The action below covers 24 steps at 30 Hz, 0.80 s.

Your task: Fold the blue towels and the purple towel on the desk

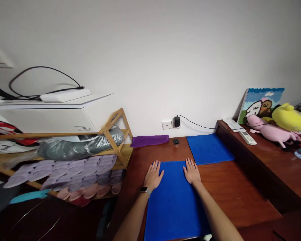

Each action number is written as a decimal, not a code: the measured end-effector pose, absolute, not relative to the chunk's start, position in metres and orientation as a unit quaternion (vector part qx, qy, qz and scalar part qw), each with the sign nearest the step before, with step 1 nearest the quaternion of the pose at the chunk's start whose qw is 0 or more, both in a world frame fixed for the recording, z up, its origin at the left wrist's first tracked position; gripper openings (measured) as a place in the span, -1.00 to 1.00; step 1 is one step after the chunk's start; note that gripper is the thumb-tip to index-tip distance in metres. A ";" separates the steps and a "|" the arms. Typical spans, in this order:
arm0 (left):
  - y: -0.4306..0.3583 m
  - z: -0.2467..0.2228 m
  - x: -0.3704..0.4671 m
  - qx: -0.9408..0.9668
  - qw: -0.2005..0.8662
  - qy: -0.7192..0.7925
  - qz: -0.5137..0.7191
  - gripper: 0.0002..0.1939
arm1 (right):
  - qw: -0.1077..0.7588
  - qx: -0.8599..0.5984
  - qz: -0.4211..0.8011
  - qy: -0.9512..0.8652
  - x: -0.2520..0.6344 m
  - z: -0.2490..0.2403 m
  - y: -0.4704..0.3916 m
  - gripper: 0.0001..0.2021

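A blue cloth (174, 201) lies spread flat on the brown wooden table (228, 187), its near end reaching the table's front edge. My left hand (153, 175) rests flat at its far left corner, fingers stretched out, with a watch on the wrist. At the far right corner my right hand (192, 172) lies flat, partly over the cloth's edge, fingers extended. Neither hand grips anything. Beyond the right hand, a second blue cloth (209, 149) is laid out flat. A folded purple cloth (149, 140) sits along the wall at the back left.
A small black object (176, 142) lies near the wall below a plugged-in charger (177, 121). On the left stands a wooden rack (120, 157) with several slippers (75, 170). The raised surface at right holds a remote control (247, 137) and a pink plush toy (273, 132).
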<state>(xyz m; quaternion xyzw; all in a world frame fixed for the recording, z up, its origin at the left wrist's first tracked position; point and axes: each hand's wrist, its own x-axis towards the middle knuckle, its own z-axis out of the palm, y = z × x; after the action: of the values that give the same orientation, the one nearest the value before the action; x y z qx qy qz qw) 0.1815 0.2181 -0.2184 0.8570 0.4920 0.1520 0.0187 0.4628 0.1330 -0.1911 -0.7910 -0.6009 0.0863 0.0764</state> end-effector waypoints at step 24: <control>0.172 -0.216 0.210 0.912 0.026 0.392 0.114 -0.36 | 0.135 -0.696 0.062 -0.702 0.409 -0.197 0.115 -0.37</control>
<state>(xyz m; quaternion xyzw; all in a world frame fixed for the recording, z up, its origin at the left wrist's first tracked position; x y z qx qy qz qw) 0.2099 0.1724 -0.2161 0.9124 0.3925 0.1135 0.0256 0.4088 0.1145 -0.1973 -0.6960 -0.7024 0.0621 0.1355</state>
